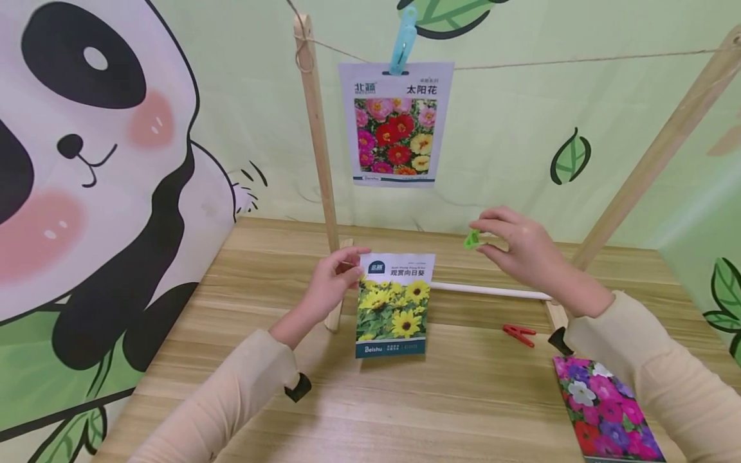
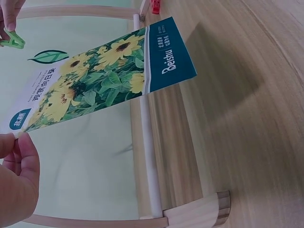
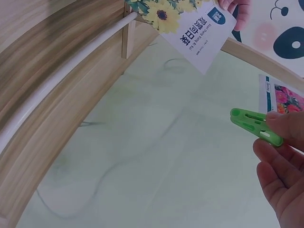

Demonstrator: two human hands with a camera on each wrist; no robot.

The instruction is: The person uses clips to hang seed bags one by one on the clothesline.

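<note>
My left hand [image 1: 332,283] pinches the upper left edge of a seed packet [image 1: 393,305] with yellow sunflowers on it. In the left wrist view the sunflower packet [image 2: 104,78] is held up off the table, with its shadow on the wood. Between thumb and fingers, my right hand [image 1: 521,247] holds a green clothespin [image 1: 472,240], to the right of the packet and apart from it. The right wrist view shows the green clothespin [image 3: 256,126] gripped at one end. Above, a packet with red and pink flowers [image 1: 396,125] hangs from a string by a blue clothespin [image 1: 403,42].
Two wooden posts [image 1: 317,128] carry the string [image 1: 579,62], and a white rod [image 1: 492,290] joins them low down. On the table [image 1: 451,411] lie a red clothespin [image 1: 519,334] and a petunia-like flower packet [image 1: 608,408] beside my right forearm. A panda-print backdrop [image 1: 220,186] stands behind.
</note>
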